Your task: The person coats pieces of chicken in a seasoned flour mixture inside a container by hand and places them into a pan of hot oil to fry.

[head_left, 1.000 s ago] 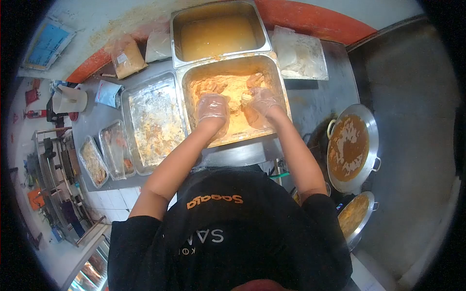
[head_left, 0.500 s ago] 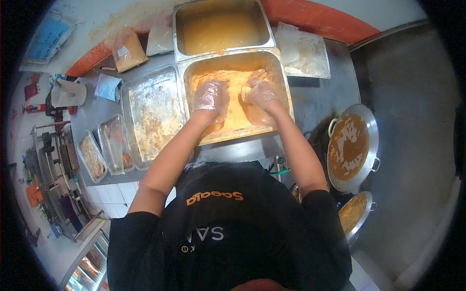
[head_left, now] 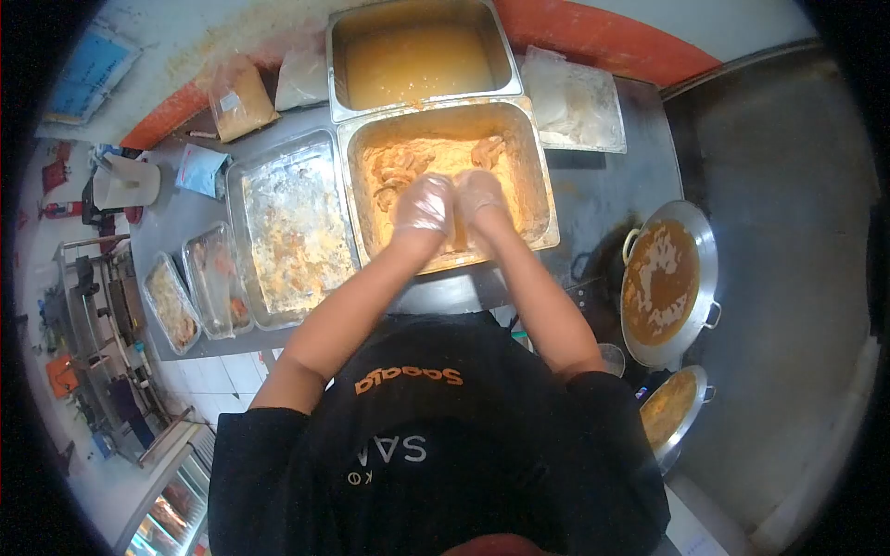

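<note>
In the head view, the gloved left hand (head_left: 426,204) and right hand (head_left: 480,195) sit side by side in the metal pan (head_left: 436,120), their fingers' grip impossible to tell, while coated pieces (head_left: 399,167) lie on orange crumbs (head_left: 447,153) beyond them.

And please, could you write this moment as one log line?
left hand, right hand: clear-gloved, close together in powder pan | grip: unclear | coated pieces: same pan | liquid pan: beyond powder pan

Lumpy orange-brown pieces (head_left: 399,167), clustered left and upper right, on loose orange-yellow powder (head_left: 450,157) in a deep rectangular metal pan (head_left: 445,120)
</note>
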`<state>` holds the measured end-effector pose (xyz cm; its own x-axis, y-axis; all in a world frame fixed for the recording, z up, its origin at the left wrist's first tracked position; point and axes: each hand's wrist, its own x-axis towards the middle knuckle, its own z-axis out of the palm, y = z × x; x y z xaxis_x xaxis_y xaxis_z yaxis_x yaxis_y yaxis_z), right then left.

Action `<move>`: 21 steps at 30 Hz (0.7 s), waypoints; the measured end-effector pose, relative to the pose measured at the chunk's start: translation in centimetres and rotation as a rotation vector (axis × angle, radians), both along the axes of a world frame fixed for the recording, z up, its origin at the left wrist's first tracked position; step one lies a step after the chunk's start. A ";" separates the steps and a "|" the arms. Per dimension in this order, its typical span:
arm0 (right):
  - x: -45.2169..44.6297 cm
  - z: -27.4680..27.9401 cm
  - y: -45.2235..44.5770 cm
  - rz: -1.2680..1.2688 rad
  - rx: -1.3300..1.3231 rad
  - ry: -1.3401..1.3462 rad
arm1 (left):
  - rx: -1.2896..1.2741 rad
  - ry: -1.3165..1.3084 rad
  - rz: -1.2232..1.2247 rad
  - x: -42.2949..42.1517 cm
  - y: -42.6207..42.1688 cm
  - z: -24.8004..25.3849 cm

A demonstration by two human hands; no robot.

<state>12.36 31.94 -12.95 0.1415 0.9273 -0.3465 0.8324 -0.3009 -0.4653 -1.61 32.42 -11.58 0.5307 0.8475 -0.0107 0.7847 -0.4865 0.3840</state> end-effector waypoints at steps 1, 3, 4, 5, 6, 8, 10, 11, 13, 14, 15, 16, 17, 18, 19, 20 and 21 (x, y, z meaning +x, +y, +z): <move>0.3 0.2 0.0 0.028 -0.005 -0.039 | -0.003 0.000 0.000 -0.6 0.4 0.0; 2.4 4.1 -0.5 -0.100 0.013 -0.033 | -0.076 -0.086 0.141 -2.1 2.1 2.2; 4.0 5.0 -1.0 -0.103 -0.026 0.027 | 0.026 -0.087 0.064 -3.4 2.6 1.9; 4.7 5.3 -1.2 -0.104 -0.062 0.085 | 0.022 -0.087 0.067 -4.1 2.5 2.0; 4.6 5.3 -1.3 -0.104 -0.061 0.084 | 0.060 -0.139 0.064 -4.6 2.5 2.2; 4.5 5.0 -1.7 -0.010 -0.087 -0.040 | 0.042 -0.173 0.060 -4.7 2.5 2.4; 5.0 2.4 -2.3 -0.008 -0.078 -0.078 | 0.027 -0.133 0.092 -4.1 1.9 2.7; 5.2 0.8 -2.5 -0.005 -0.069 -0.114 | 0.012 -0.090 0.125 -3.9 1.8 2.8; 5.4 -2.4 -2.6 0.065 -0.078 -0.160 | -0.004 -0.088 0.081 -3.9 1.8 1.6; 5.0 -2.5 -2.5 0.132 -0.089 -0.202 | -0.022 -0.083 0.034 -4.0 1.5 1.3; 4.7 -2.5 -2.4 0.134 -0.093 -0.201 | -0.026 -0.083 0.035 -4.0 1.2 1.0; 4.5 -2.5 -2.0 0.194 -0.137 -0.199 | -0.048 -0.133 -0.043 -3.9 0.9 0.7; 4.2 -2.3 -1.6 0.255 -0.181 -0.197 | -0.069 -0.184 -0.122 -3.6 0.8 1.0; 4.1 -2.7 -1.2 0.255 -0.184 -0.198 | -0.071 -0.185 -0.121 -3.3 0.6 1.3; 4.1 -3.3 -0.8 0.268 -0.141 -0.173 | -0.103 -0.162 -0.140 -3.0 0.6 1.5; 4.1 -3.7 -0.8 0.279 -0.098 -0.148 | -0.136 -0.138 -0.162 -2.8 0.5 1.8; 4.3 -4.0 -0.8 0.275 -0.097 -0.151 | -0.134 -0.141 -0.165 -2.7 0.6 1.5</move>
<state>16.62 31.13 -16.91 -0.0532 0.9017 -0.4291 0.9460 -0.0921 -0.3109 -4.30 33.05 -10.10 0.6662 0.7450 -0.0329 0.6329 -0.5415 0.5534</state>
